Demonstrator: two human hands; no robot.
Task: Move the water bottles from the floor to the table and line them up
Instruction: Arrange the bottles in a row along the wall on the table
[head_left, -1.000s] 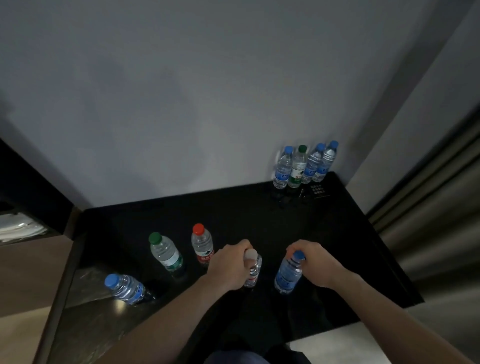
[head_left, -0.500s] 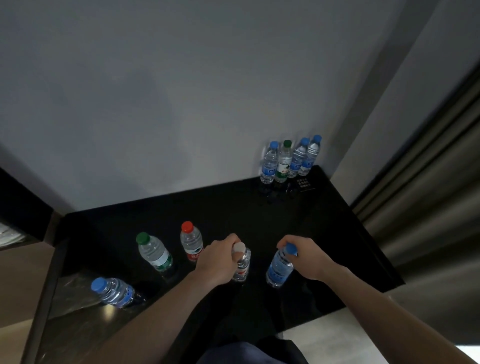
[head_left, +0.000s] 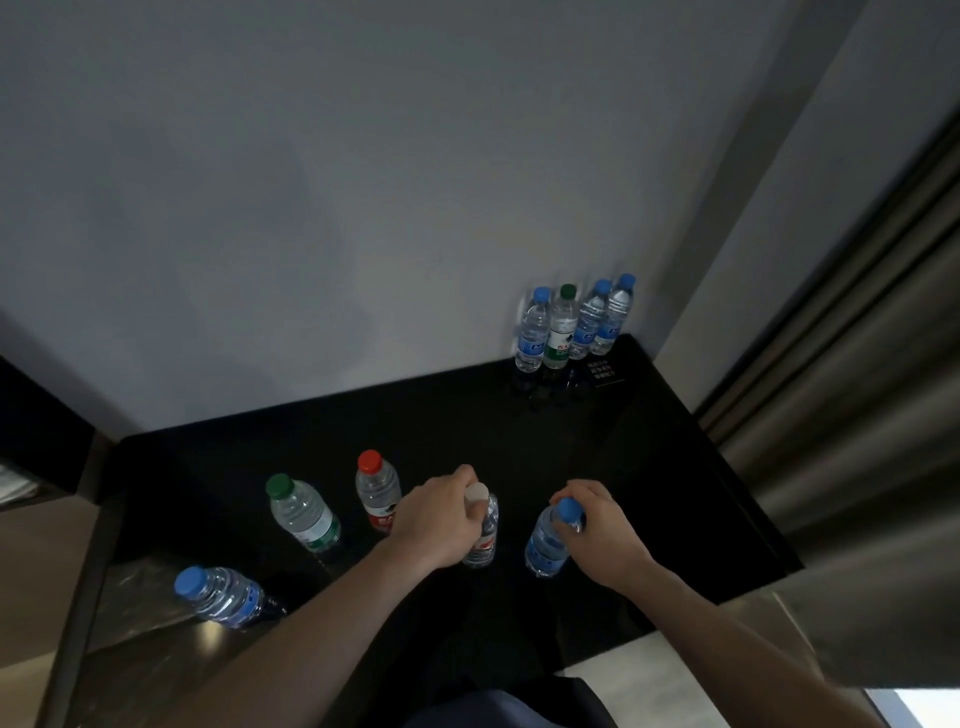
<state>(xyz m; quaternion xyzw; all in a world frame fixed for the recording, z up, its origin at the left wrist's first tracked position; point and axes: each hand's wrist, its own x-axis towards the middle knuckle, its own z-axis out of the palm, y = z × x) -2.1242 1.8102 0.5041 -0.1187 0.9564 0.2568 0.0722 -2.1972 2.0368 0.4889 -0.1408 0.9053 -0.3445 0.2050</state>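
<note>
Setting: an indoor room, most likely a hotel room or a home. Indicators:

1. A glossy black surface (head_left: 649, 441) is fitted into a corner against a plain grey-white wall (head_left: 363, 182).
2. Heavy pleated curtains (head_left: 857, 389) hang at the right.
3. A small dark card with white print (head_left: 602, 371) lies at the far right of the surface, beside 4 sealed water bottles (head_left: 571, 327) grouped in the corner.
4. Wood-toned panelling (head_left: 36, 561) adjoins the surface at the left.

Lighting is dim.

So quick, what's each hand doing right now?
Left hand: grips the white-capped bottle near its top.
Right hand: grips the blue-capped bottle at its neck.
</note>
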